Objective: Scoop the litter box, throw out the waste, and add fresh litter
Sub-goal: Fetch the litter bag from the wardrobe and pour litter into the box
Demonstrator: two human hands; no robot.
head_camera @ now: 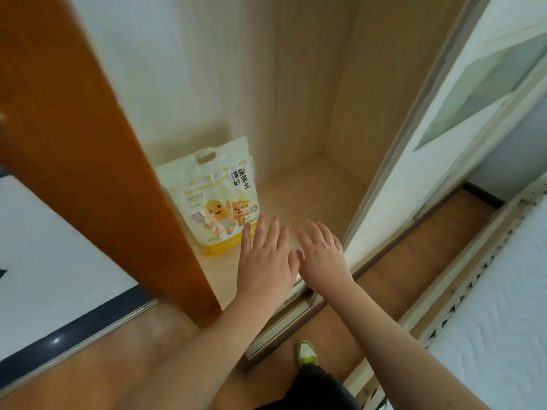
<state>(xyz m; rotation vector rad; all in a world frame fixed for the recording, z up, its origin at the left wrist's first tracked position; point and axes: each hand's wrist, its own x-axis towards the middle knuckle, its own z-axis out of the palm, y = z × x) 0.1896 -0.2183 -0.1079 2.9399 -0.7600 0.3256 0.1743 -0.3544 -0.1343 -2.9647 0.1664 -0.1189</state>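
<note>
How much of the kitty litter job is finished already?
Nothing looks finished from here: no litter box, scoop or waste is in view. Right now both hands are open and empty, the left hand and right hand reaching into the closet toward the litter bag, which stands upright on the closet floor. Grabbing the bag and every other step can't be confirmed as done.

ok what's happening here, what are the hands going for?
A person reaches both open hands into an open wardrobe toward a bag of cat litter standing upright on its floor. The left hand is nearest the bag; the right hand is beside it. Neither holds anything yet.
</note>
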